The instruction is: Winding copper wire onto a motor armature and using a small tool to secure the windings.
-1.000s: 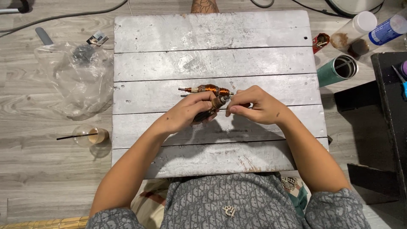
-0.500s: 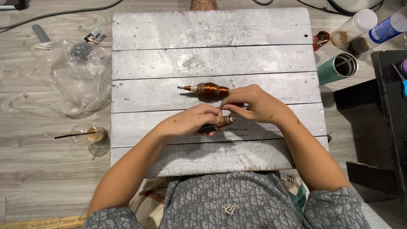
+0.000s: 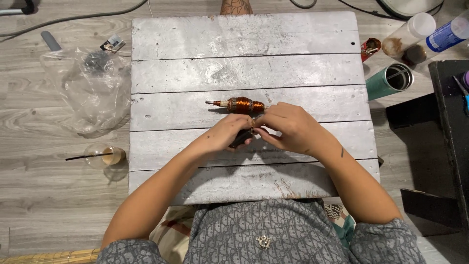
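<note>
A: Status on the hands?

B: Both over the middle of the grey plank board. Left hand curled closed around a small dark part, thumb and fingers pinching it. Right hand closed too, fingertips meeting the left hand at the same part. Can't tell what the part is, mostly hidden by fingers.

A: And the copper thing?

B: Copper-wound rotor lies on the board just beyond the hands, shaft pointing left. Its right end is at or under the right hand's fingertips; contact unclear. Neither hand grips it.

A: Around the board?

B: Left, on the wood floor: crumpled clear plastic bag with small dark bits inside, and a small glass cup with a thin stick across it. Right: teal tumbler on its side, open end up-right, near the board's edge. Beyond it a clear jar with white lid and a bottle with a blue label. A small red object sits at the board's top right corner.
</note>
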